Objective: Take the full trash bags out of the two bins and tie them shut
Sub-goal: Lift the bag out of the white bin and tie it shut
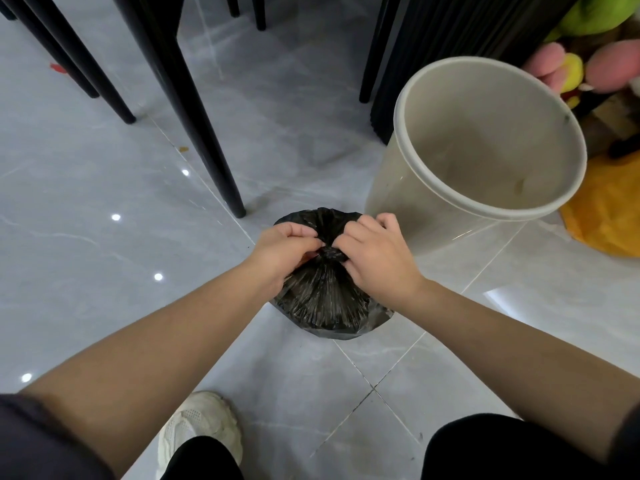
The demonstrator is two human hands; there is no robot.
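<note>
A black trash bag (323, 303) sits on the grey tiled floor (104, 188), just beside an empty beige bin (408, 188). The left hand (280, 252) and right hand (379, 252) pinch its twisted neck (330, 252), fingers curled tight around the plastic.

Even, bright light from overhead fills the room, and small white points of glare dot the glossy grey floor tiles (114, 216), with a broader sheen at the right. Shadows are soft and faint. The wide lens bends the black chair legs (194, 109) and stretches the edges; the middle stays sharp.
</note>
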